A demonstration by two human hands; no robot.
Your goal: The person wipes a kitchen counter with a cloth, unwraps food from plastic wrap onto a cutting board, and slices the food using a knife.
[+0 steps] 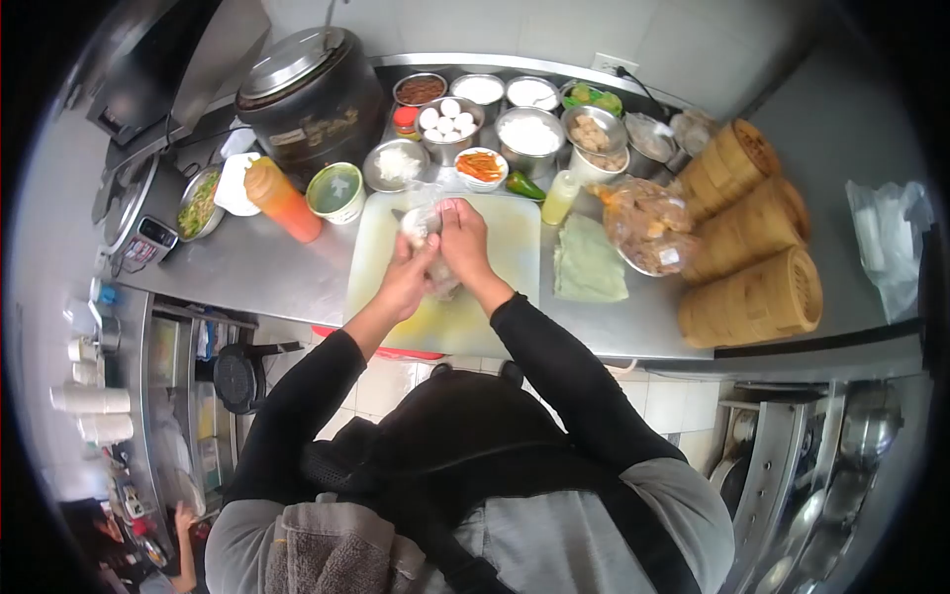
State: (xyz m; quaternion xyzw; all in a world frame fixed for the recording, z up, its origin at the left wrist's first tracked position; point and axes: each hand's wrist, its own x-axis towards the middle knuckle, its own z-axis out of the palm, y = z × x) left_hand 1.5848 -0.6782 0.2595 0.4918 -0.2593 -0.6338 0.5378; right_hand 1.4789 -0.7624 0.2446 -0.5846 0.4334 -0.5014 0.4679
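Over the pale cutting board (371, 262), my left hand (408, 279) and my right hand (465, 241) are close together. Both have closed fingers on a clear plastic bag (445, 285), part of which shows below the hands. A small whitish lump (416, 224) shows at the fingertips of my left hand; its kind is not clear, nor whether it is inside the bag. My right hand pinches near the top of the bag, its fingers partly hiding what they hold. Yellow smears mark the board's near part.
Behind the board stand a bowl of eggs (447, 121), a bowl of carrot strips (481, 166) and several metal bowls. An orange squeeze bottle (284, 203) and a large black pot (312, 104) are left. Right are green sheets (590, 259), a bagged food (648, 228) and bamboo steamers (752, 297).
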